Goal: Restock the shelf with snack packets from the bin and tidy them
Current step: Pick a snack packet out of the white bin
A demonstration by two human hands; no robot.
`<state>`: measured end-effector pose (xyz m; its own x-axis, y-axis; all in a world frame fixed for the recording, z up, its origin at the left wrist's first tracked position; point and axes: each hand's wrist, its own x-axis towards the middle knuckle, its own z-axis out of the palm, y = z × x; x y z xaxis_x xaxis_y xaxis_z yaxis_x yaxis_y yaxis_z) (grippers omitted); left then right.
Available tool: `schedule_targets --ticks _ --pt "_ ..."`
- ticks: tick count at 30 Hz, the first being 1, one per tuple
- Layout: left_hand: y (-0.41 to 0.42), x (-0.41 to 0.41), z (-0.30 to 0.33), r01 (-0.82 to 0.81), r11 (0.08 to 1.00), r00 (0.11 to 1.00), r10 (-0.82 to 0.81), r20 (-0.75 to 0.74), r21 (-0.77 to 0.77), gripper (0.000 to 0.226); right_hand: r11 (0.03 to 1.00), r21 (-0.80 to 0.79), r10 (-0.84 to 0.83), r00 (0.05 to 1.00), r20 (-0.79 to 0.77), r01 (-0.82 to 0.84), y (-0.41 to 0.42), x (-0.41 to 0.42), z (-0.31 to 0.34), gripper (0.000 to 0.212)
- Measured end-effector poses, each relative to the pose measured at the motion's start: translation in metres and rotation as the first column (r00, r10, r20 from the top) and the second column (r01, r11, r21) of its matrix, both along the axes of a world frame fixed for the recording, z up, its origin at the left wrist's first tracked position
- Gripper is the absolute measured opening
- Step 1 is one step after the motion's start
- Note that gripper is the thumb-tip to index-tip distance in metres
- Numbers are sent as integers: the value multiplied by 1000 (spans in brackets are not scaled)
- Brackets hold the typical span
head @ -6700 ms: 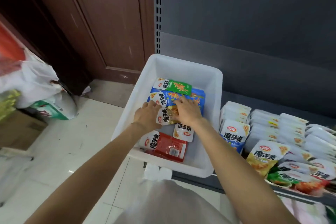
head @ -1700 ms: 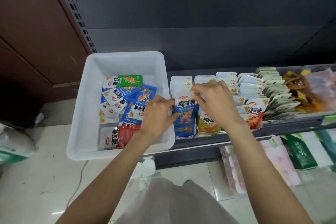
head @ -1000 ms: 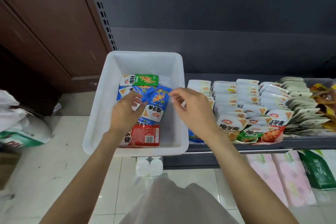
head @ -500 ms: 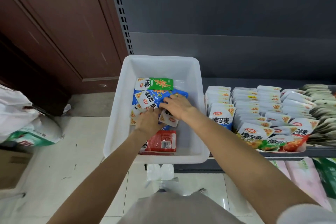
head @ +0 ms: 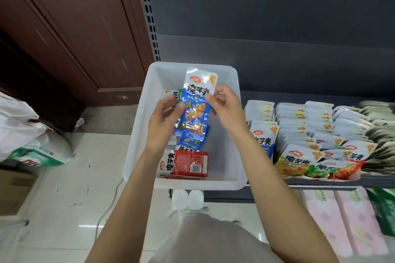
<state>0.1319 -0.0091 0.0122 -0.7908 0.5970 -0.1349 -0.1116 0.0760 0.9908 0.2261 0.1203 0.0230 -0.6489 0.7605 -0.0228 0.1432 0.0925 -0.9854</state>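
blue packet [head: 195, 109] lifted from bin [head: 136, 134]; pinched between left hand [head: 162, 121] | right hand [head: 226, 109]

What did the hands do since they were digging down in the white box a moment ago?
They came up out of the white bin holding blue snack packets. The left hand grips them from one side; the right hand pinches the other edge. The red packet still lies at the bin's near end, and the shelf rows look unchanged.
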Motion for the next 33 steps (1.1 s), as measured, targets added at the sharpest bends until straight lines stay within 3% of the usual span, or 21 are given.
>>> schedule_targets --ticks 2,6,9,12,16,23,26,29,33 --pt "2 10 7 100 995 995 -100 26 2 32 996 -84 -43 998 -43 39 -6 12 10 18" --pt "9 31 18 229 973 973 -229 -38 -3 19 996 -24 -85 988 -128 82 -10 49 31 20" --pt "21 57 25 395 919 912 -392 -123 1 20 983 146 -93 987 -134 112 -4 89 55 41" --pt "39 83 20 492 865 829 -499 -252 -98 24 928 368 -74 997 7 66 11 126 68 38" --pt "57 101 3 419 858 745 -511 -428 -296 28 826 564 -153 961 229 -2 30 152 55 11" --pt "75 118 -12 275 835 638 -530 -559 -477 28 600 782 -255 887 384 -166 47 168 40 12" --pt "81 119 -10 144 865 511 -481 -712 -481 35 552 792 -263 847 461 -260 53 165 34 11" --pt "84 117 -7 101 913 511 -389 -767 -396 30 521 793 -278 816 507 -315 55 159 23 10" --pt "83 117 -16 30 909 389 -395 -833 -417 21 514 780 -322 762 562 -358 52 154 13 15"
